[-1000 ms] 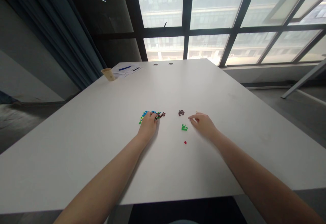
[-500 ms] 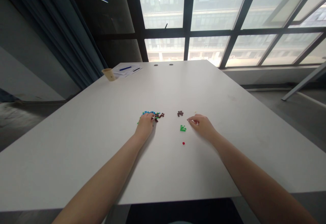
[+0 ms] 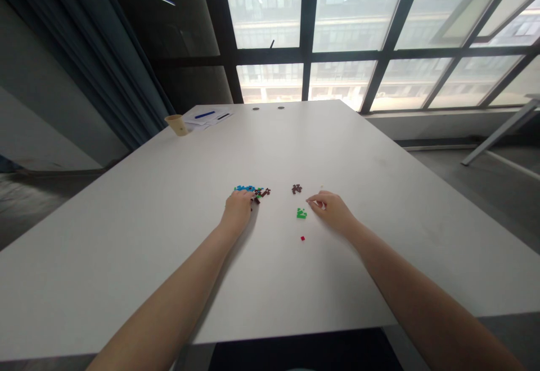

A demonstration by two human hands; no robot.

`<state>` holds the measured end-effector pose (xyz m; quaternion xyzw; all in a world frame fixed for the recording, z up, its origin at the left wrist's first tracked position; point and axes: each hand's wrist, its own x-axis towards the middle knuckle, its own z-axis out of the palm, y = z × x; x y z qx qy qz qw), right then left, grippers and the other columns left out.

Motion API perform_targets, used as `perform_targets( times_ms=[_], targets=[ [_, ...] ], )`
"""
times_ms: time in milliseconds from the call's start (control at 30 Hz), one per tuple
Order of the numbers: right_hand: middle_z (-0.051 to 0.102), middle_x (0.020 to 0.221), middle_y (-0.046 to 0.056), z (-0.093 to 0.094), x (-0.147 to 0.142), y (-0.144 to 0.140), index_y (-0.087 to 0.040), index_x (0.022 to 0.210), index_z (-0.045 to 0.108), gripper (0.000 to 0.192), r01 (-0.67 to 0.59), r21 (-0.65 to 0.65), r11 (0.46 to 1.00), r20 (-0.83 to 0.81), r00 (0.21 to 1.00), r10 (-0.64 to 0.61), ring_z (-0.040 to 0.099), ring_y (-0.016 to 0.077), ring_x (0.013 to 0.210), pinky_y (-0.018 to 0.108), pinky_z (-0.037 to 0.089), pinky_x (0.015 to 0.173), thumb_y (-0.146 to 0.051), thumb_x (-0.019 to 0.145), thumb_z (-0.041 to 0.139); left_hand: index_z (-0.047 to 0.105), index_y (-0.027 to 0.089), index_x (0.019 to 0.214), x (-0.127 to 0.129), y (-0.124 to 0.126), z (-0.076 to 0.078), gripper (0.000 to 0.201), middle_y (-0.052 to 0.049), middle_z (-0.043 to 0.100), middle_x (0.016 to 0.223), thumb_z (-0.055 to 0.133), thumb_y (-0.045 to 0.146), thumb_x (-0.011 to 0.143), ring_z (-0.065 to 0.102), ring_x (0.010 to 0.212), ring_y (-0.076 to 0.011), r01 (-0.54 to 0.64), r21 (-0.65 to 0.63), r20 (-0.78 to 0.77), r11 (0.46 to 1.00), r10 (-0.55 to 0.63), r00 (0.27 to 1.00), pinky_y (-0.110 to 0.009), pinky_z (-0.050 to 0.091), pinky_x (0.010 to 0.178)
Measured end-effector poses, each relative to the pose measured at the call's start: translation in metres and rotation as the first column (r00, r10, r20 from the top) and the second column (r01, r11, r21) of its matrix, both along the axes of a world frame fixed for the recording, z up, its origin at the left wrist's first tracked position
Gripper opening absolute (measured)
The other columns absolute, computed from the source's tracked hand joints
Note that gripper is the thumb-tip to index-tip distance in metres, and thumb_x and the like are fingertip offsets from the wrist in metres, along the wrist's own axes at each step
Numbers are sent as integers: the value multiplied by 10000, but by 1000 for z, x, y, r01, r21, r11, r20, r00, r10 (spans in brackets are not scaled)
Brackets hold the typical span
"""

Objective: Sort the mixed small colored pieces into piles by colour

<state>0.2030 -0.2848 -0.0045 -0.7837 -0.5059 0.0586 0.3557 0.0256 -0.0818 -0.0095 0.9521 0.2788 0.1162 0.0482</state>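
Observation:
My left hand (image 3: 237, 211) rests palm down on a mixed pile of small building bricks, its fingers laid loosely over the near part and hiding some of it. Blue bricks (image 3: 245, 188) show past the fingertips, and dark brown bricks (image 3: 264, 192) with a few green ones lie at their right. My right hand (image 3: 331, 209) is closed in a pinch just above the table; what is between thumb and forefinger is too small to make out. To its left lie a group of brown bricks (image 3: 297, 189) and a cluster of green bricks (image 3: 301, 213). One red brick (image 3: 302, 238) lies nearer me.
The white table (image 3: 261, 281) stretches away to a large window (image 3: 270, 16). A beige cup (image 3: 177, 125) stands at the far left edge beside papers (image 3: 208, 117) with a blue pen (image 3: 205, 115) on them. One tiny pale piece (image 3: 322, 186) lies beyond my right hand.
My right hand has shifted slightly left and nearer, its pinch still closed. My left hand stays at the pile, a little drawn back. The whole view has moved slightly.

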Motion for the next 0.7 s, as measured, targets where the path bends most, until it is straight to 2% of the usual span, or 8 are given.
perform_targets(
  times_ms=[167,233,300,333,400,500,600,700],
  targets=[
    [555,643,9,1,0,0,-190,832,707,215,-6,23,1000,-3,1000,6,491,116,613,238,371,620,-205,769,501,657,120,909,1,0,1,317,-127,606,890,360,92,798,517,867,-236,0,-68,98,998,7,995,-383,400,829],
    [556,648,9,2,0,-1,-189,830,705,214,-10,33,999,-6,1000,10,490,115,614,237,372,622,-203,769,500,662,122,900,3,-4,3,303,-114,589,890,379,100,794,523,842,-210,35,-200,225,979,11,974,-368,403,826],
    [555,650,9,3,-1,-1,-189,827,705,211,-12,35,999,-7,1000,12,488,114,613,237,372,621,-201,768,503,670,140,866,5,-11,5,246,-78,587,841,439,139,780,535,792,-180,94,-437,336,894,66,940,-346,416,802],
    [555,649,9,4,-1,-1,-189,826,705,209,-13,36,999,-7,1000,14,487,114,613,237,371,620,-199,767,505,670,148,835,6,-16,6,200,-58,590,802,485,170,765,542,763,-166,132,-586,373,800,121,920,-335,424,787],
    [553,645,8,5,-3,-1,-188,826,704,205,-18,39,999,-6,1000,18,484,113,610,237,370,617,-196,765,509,659,155,779,9,-27,8,121,-24,594,744,580,219,714,553,720,-135,230,-837,398,497,262,879,-305,439,769],
    [556,643,6,6,-7,0,-192,820,703,192,-27,52,998,-13,1000,28,479,110,604,237,371,617,-194,762,520,629,149,738,13,-45,13,98,-6,608,759,658,179,649,562,707,-80,367,-929,350,53,453,820,-229,449,766],
    [562,649,6,8,-12,1,-191,823,701,184,-48,60,997,-31,998,50,480,108,602,237,375,620,-197,764,527,615,138,739,15,-56,19,129,-3,615,762,657,82,631,568,694,-46,420,-894,284,-159,524,803,-157,453,724],
    [569,660,10,11,-19,2,-181,832,696,185,-86,74,994,-47,995,90,481,104,600,235,382,621,-192,770,522,607,133,763,16,-61,23,134,-7,618,752,642,67,651,576,687,-45,451,-866,284,-216,530,799,-140,463,693]
  ],
)
